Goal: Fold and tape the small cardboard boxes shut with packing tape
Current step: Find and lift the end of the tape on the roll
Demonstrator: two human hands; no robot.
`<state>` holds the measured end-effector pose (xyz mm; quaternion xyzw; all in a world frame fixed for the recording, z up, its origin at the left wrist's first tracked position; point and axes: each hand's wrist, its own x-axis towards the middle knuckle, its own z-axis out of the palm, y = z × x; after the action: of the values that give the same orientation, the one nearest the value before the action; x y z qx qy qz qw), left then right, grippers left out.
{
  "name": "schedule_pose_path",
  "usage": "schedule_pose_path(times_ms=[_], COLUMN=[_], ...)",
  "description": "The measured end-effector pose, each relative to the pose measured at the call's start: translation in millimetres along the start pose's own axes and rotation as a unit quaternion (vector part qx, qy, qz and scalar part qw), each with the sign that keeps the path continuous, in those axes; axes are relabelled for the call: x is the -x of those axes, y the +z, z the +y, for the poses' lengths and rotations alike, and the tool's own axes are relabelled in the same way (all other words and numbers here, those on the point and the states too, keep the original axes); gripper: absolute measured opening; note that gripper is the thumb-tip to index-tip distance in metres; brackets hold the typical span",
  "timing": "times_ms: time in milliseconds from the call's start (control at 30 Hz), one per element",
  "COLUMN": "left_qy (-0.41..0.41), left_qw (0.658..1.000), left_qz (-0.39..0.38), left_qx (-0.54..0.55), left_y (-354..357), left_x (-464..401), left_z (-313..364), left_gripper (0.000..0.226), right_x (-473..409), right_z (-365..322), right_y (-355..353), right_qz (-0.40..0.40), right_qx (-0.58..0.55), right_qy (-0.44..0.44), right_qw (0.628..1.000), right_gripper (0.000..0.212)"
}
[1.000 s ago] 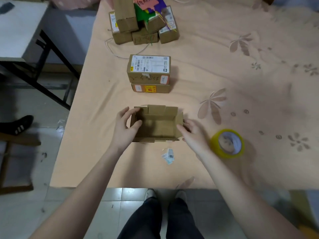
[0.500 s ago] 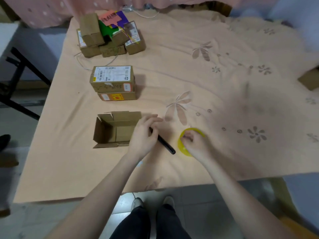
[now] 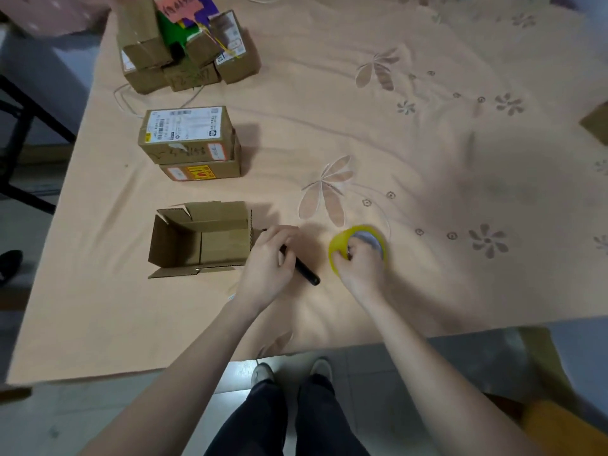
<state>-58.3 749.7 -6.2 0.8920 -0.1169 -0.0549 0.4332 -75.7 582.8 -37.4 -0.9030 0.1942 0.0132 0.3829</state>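
Low in the frame's centre, my left hand (image 3: pixel 269 258) is gripping a black pen (image 3: pixel 304 269) while my right hand (image 3: pixel 360 264) is clutching the tape roll (image 3: pixel 342 240). Left of them, the open box (image 3: pixel 200 238) is sitting on the bench (image 3: pixel 427 159); next I judge it needs folding shut.

One head-worn view, wide-angle, looks forward and steeply down from above the near edge of the bench (image 3: pixel 460 159), which faces away toward 12 o'clock. It sits close: both forearms enter from 6 o'clock, and the wearer's legs and shoes show below the bench edge. The left hand (image 3: pixel 269 264) and right hand (image 3: pixel 360 268) lie just below frame centre. The open box (image 3: pixel 200 238) sits toward 9 o'clock, a box pile (image 3: pixel 184 44) at 11 o'clock. Straight lines bow near the frame borders, and floor shows at 9 o'clock.
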Motion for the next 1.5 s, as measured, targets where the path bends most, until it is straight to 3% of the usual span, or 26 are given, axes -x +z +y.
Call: schedule_pose_path(times_ms=[100, 200, 333, 433, 600, 667, 900, 1033, 1200, 1367, 1500], left_qy=[-0.027, -0.066, -0.053, -0.037, -0.011, -0.002, 0.003, -0.023, -0.05, -0.05, -0.094], left_qw=[0.999, 0.991, 0.986, 0.987, 0.984, 0.982, 0.989, 0.985, 0.975, 0.97, 0.966], left_qz=[0.009, -0.013, -0.015, -0.01, 0.024, 0.035, 0.061, 0.097, 0.14, 0.198, 0.207], left_qx=[0.047, 0.117, 0.16, 0.157, 0.175, 0.188, 0.132, 0.141, 0.167, 0.133, 0.125], left_y=[-12.8, -31.2, -58.1, -75.9, -100.9, -109.1, -126.3, -135.2, -146.8, -147.2, -147.7], left_x=[-9.0, -19.5, -27.1, -28.4, -26.9, -24.8, -16.7, -11.9, -1.2, 14.5, 25.4], left_z=[10.9, 31.0, 59.7, 72.1, 80.9, 81.1, 79.7, 77.2, 76.5, 71.4, 57.0], left_gripper=[0.032, 0.044, 0.052, 0.042, 0.004, 0.005, 0.012, 0.014, 0.01, 0.016, 0.006], right_x=[11.2, 21.1, 30.1, 36.9, 42.1, 43.8, 49.9, 49.4, 56.1, 61.2, 69.9], right_z=[-9.5, -24.9, -54.1, -72.9, -93.2, -100.3, -136.9, -157.9, -176.7, -175.6, -167.7], right_y=[-31.8, -58.2, -78.8, -82.8, -79.5, -78.0, -75.9, -72.7, -67.2, -49.2, -32.0], right_qz=[-0.031, -0.072, -0.09, -0.1, -0.126, -0.137, -0.184, -0.156, -0.18, -0.198, -0.248], right_qx=[-0.131, -0.174, -0.205, -0.203, -0.188, -0.193, -0.268, -0.179, -0.173, -0.069, -0.125], right_qy=[-0.022, -0.071, -0.12, -0.135, -0.176, -0.184, -0.138, -0.137, -0.137, -0.099, -0.054], right_qw=[0.991, 0.979, 0.967, 0.965, 0.958, 0.954, 0.935, 0.962, 0.958, 0.973, 0.959], right_gripper=[0.032, 0.009, 0.012, 0.014, 0.012, 0.02, 0.027, 0.031, 0.028, 0.044, 0.041])
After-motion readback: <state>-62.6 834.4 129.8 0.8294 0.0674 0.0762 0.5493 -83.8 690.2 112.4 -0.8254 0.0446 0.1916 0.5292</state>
